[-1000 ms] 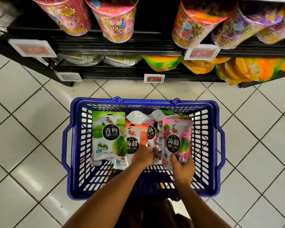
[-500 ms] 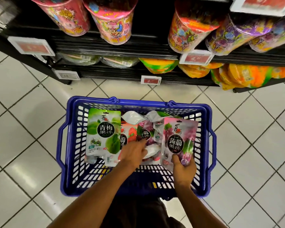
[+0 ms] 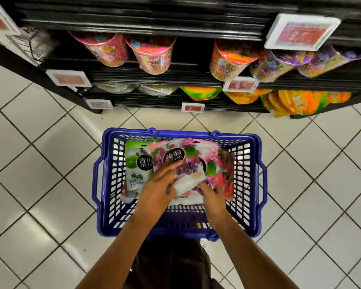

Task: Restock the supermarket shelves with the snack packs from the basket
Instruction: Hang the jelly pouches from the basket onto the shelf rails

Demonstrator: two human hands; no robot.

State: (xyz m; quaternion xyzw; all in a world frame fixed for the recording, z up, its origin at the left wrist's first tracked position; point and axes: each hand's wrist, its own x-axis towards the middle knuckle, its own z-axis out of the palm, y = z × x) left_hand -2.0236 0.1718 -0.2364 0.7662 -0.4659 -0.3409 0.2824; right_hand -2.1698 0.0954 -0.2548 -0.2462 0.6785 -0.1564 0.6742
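A person's left hand is gripping a purple snack pack, fingers curled over its face, while the right hand is pinching a second purple pack by its lower edge. Both packs are sitting in the blue basket, at 6 o'clock from the shelves. A green pack is lying at 9 o'clock from the hands.

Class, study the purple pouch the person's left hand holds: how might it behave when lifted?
Probably floppy: the purple pouch bends over the left hand gripping it. Likely slippery, since its film looks glossy. Probably light: the right hand holds a second pouch one-handed.
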